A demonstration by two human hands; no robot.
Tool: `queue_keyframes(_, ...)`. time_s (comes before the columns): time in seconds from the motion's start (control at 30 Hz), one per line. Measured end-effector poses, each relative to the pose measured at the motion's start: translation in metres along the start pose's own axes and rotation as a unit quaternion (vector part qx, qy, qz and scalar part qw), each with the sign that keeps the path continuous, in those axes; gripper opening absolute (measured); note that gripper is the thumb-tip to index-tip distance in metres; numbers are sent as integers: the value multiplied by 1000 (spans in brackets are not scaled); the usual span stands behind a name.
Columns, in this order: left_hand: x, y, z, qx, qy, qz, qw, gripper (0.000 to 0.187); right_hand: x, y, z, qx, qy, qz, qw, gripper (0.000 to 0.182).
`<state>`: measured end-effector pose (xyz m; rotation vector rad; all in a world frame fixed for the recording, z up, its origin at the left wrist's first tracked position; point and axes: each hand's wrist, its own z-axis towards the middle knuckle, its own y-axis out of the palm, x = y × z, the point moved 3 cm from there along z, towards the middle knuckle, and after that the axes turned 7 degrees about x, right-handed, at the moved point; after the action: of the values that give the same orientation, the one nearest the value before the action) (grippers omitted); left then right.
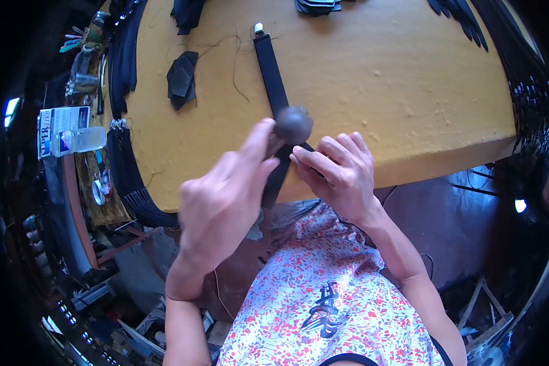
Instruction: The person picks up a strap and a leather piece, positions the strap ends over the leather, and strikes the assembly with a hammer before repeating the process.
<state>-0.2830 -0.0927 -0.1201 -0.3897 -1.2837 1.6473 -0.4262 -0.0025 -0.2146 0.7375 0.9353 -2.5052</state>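
Note:
My left hand (222, 192), slightly blurred, is closed round a hammer (294, 125); its dark, rounded metal head is over a black strap, and most of the handle is hidden by my fingers. The black strap (271, 70) runs down the yellow table towards me, with a metal clip (260, 29) at its far end. Beside the hammer head, my right hand (341, 168) pinches a black strap piece at the table's front edge, thumb and index finger pressed together and the other fingers curled.
Black patches (182, 79) lie left of the strap among loose threads, with another pile (318, 6) at the back. Bundles of black straps (128, 55) hang along the table's sides. A plastic bottle (85, 140) and a tape roll (97, 192) are on the left shelf.

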Motion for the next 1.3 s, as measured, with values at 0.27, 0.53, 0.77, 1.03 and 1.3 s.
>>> queue_keyframes(0.27,2,-2,3,25,28,-63,997,46,2,-3,-3,-19,-14,-25,999,17)
queue_keyframes(0.53,-5,15,2,-47,6,-49,998,42,1,-3,-5,-34,-24,-35,999,17)
queue_keyframes(0.77,-6,34,-13,-30,5,-35,999,43,1,-3,-5,-22,-30,-21,999,18)
queue_keyframes(1.03,0,-5,5,51,20,-63,996,45,2,0,-3,2,-27,2,1000,24)
queue_keyframes(1.3,-7,5,15,38,-2,-45,998,46,2,0,-1,-5,-24,-1,1000,23)
